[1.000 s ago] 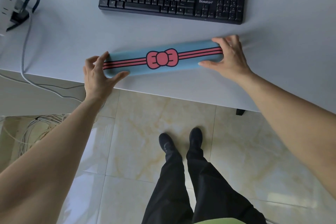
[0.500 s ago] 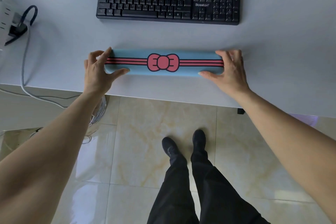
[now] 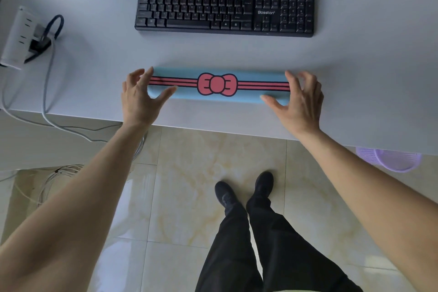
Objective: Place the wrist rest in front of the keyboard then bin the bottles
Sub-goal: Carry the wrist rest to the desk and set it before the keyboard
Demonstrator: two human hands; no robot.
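Rest (image 3: 256, 92) lying flat on bench (image 3: 355, 83), parallel to keyboard (image 3: 225, 9), clear gap between them, near bench's front edge. Left hand (image 3: 139, 99) at rest's left end, fingers spread, looks loose, not clamped. Right hand (image 3: 298, 99) at right end, same deal, fingers splayed, thumb over front edge. Purple basket (image 3: 393, 159) on floor under bench, right side
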